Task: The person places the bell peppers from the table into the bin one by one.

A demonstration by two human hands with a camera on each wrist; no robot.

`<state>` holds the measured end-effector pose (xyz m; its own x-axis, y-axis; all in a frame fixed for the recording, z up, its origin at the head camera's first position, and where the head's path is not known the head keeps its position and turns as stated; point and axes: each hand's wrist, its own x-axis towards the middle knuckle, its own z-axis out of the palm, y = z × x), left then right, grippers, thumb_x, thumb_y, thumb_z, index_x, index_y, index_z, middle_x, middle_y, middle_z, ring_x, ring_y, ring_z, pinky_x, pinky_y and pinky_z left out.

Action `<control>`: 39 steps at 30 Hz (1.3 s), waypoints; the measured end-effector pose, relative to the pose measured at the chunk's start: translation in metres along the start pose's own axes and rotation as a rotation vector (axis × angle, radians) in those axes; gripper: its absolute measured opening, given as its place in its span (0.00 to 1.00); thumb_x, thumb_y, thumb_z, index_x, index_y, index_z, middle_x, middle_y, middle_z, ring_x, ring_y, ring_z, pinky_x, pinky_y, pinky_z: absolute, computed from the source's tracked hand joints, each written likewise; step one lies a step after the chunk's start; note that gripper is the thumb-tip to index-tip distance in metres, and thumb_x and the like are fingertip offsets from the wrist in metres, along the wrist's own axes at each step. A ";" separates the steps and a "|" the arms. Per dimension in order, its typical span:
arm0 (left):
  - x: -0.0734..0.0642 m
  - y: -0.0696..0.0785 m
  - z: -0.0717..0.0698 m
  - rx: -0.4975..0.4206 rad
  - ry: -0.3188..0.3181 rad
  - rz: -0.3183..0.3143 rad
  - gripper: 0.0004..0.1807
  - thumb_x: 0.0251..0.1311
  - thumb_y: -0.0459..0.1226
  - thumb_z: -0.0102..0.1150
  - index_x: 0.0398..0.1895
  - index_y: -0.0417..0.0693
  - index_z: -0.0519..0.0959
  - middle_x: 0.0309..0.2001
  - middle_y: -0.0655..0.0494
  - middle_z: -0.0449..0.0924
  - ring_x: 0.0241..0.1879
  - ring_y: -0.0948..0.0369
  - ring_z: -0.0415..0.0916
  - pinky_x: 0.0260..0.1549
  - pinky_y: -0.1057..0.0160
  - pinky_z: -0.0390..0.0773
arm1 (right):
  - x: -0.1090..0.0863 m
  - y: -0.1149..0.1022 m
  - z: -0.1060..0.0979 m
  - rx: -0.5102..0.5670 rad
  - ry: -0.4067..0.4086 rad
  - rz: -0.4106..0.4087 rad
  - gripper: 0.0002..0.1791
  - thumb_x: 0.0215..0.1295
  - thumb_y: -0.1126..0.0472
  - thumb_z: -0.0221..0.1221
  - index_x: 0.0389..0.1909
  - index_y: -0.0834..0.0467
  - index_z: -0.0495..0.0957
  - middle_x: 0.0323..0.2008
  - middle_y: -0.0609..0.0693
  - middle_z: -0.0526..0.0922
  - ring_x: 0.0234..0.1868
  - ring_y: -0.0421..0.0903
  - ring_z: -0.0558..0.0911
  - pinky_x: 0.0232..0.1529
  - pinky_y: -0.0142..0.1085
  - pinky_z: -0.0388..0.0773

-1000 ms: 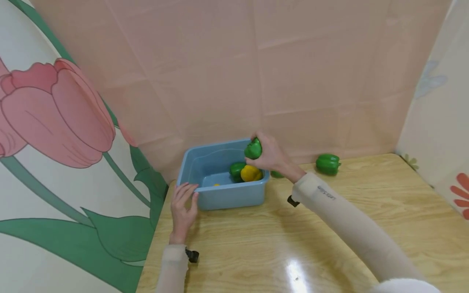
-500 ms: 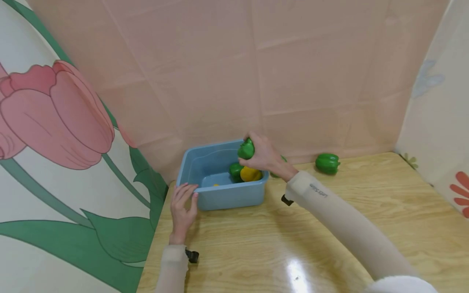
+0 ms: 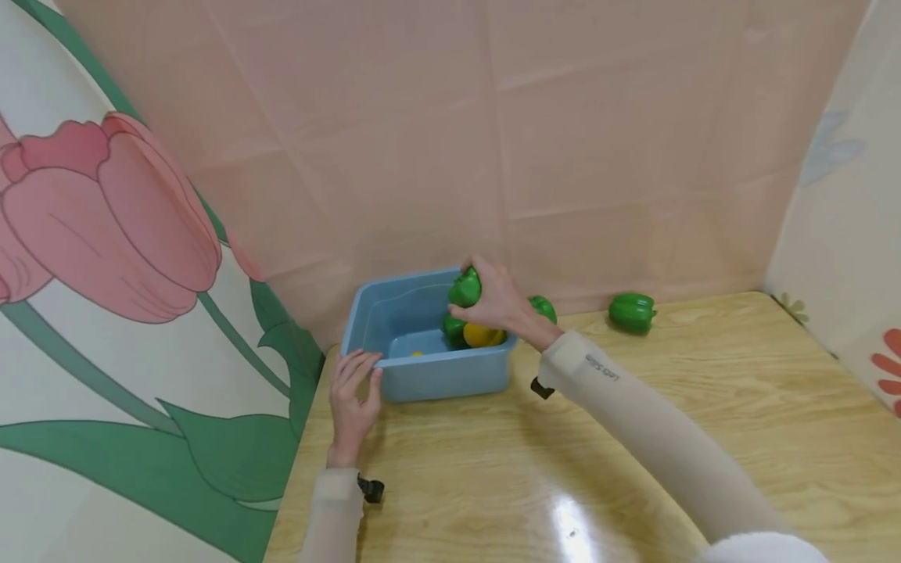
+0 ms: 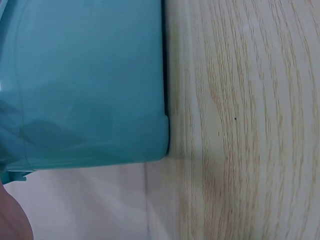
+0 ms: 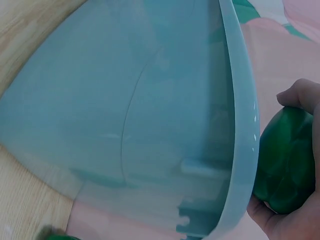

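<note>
In the head view my right hand (image 3: pixel 498 299) grips a green bell pepper (image 3: pixel 464 288) above the right part of a blue plastic basin (image 3: pixel 443 379). The right wrist view shows the same pepper (image 5: pixel 285 160) between thumb and fingers, beside the basin's rim (image 5: pixel 246 110). Inside the basin, under that hand, lie a yellow bell pepper (image 3: pixel 482 335) and another green pepper (image 3: pixel 454 331), both partly covered. A small yellow bit shows on the basin's floor. My left hand (image 3: pixel 354 399) holds the basin's front left corner, fingers over the rim and thumb against the outer wall.
Behind my right wrist, a green pepper (image 3: pixel 543 308) stands just right of the basin. Farther right lies another green pepper (image 3: pixel 632 313) near the table's back edge. A pink cloth (image 3: pixel 598 156) hangs behind the wooden table (image 3: pixel 633 469); a flower-painted wall rises at left.
My right hand has moved a little left with the green pepper, farther over the basin. The pepper behind my wrist has come more into sight. My left hand stays on the rim.
</note>
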<state>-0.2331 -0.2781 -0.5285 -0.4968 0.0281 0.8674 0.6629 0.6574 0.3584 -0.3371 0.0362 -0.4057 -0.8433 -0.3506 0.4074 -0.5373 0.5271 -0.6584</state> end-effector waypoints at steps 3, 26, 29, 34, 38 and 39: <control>-0.001 0.000 0.000 0.001 -0.002 0.002 0.16 0.65 0.26 0.68 0.54 0.47 0.90 0.50 0.46 0.90 0.61 0.41 0.80 0.72 0.24 0.57 | 0.001 -0.002 0.005 -0.011 0.017 -0.013 0.34 0.54 0.47 0.77 0.57 0.52 0.71 0.45 0.53 0.80 0.36 0.51 0.83 0.29 0.39 0.85; -0.001 0.000 0.001 0.002 -0.010 -0.013 0.16 0.66 0.27 0.67 0.54 0.47 0.90 0.50 0.46 0.90 0.62 0.42 0.80 0.75 0.28 0.56 | 0.005 -0.016 0.032 0.030 -0.003 -0.065 0.34 0.58 0.48 0.77 0.59 0.55 0.72 0.47 0.51 0.78 0.39 0.49 0.81 0.34 0.41 0.83; -0.002 -0.001 0.001 0.006 -0.006 -0.012 0.16 0.66 0.27 0.67 0.54 0.48 0.90 0.50 0.46 0.90 0.61 0.42 0.80 0.75 0.28 0.56 | 0.006 -0.017 0.036 0.024 -0.013 -0.073 0.34 0.59 0.46 0.76 0.59 0.55 0.72 0.47 0.50 0.78 0.39 0.48 0.81 0.34 0.40 0.83; -0.002 -0.002 0.000 0.005 -0.010 -0.020 0.16 0.67 0.27 0.67 0.54 0.49 0.89 0.51 0.46 0.90 0.62 0.42 0.79 0.76 0.28 0.56 | 0.008 -0.019 0.042 0.025 -0.017 -0.072 0.33 0.59 0.45 0.76 0.59 0.51 0.71 0.48 0.50 0.78 0.40 0.47 0.81 0.34 0.40 0.82; -0.002 -0.002 -0.001 0.004 -0.020 -0.024 0.15 0.67 0.28 0.67 0.55 0.49 0.89 0.51 0.47 0.90 0.62 0.43 0.79 0.75 0.27 0.55 | 0.008 -0.019 0.046 0.018 -0.022 -0.064 0.34 0.60 0.44 0.76 0.60 0.50 0.70 0.48 0.49 0.78 0.40 0.47 0.81 0.35 0.40 0.82; -0.002 -0.002 -0.001 0.004 -0.020 -0.024 0.15 0.67 0.28 0.67 0.54 0.49 0.90 0.51 0.47 0.90 0.62 0.43 0.79 0.75 0.27 0.55 | 0.008 -0.019 0.046 0.017 -0.025 -0.062 0.34 0.60 0.44 0.76 0.60 0.50 0.70 0.49 0.49 0.78 0.41 0.47 0.81 0.35 0.40 0.82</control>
<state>-0.2330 -0.2799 -0.5304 -0.5241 0.0272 0.8512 0.6482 0.6610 0.3780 -0.3332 -0.0124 -0.4191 -0.8075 -0.4015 0.4322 -0.5881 0.4905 -0.6431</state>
